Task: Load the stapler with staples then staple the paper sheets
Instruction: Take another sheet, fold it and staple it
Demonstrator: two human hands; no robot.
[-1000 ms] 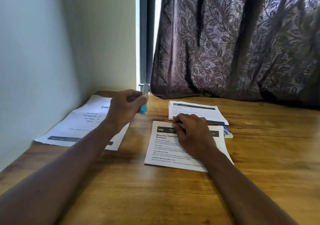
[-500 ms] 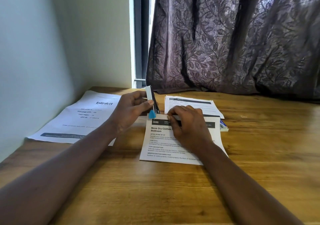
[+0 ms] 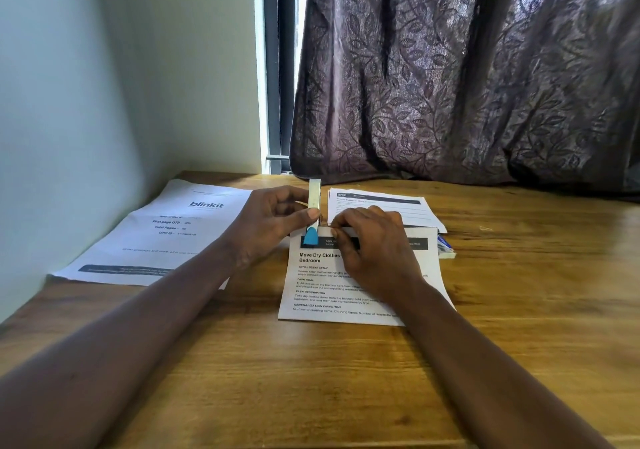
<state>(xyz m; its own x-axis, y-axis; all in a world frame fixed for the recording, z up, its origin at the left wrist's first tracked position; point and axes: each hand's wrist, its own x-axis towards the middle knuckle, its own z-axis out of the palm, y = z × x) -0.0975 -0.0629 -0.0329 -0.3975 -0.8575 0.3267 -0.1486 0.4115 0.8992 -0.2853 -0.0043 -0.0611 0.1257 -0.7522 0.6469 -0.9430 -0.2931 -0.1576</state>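
Stapler, blue-tipped, stands upright over the top left corner of the paper sheets, gripped between the left hand's thumb and curled fingers. The right hand rests on the sheets, fingertips bunched together; whether they hold anything cannot be told.

Two hands show, one left hand and one right hand, and there is one stapler, white with a blue end. Paper lies in three places on the one wooden table: one single sheet headed blinkit, one middle sheet with a dark header bar, which may have more beneath it, and one rear pile of several sheets whose number cannot be told. Beyond these there are one small box, one patterned curtain and one dark window frame
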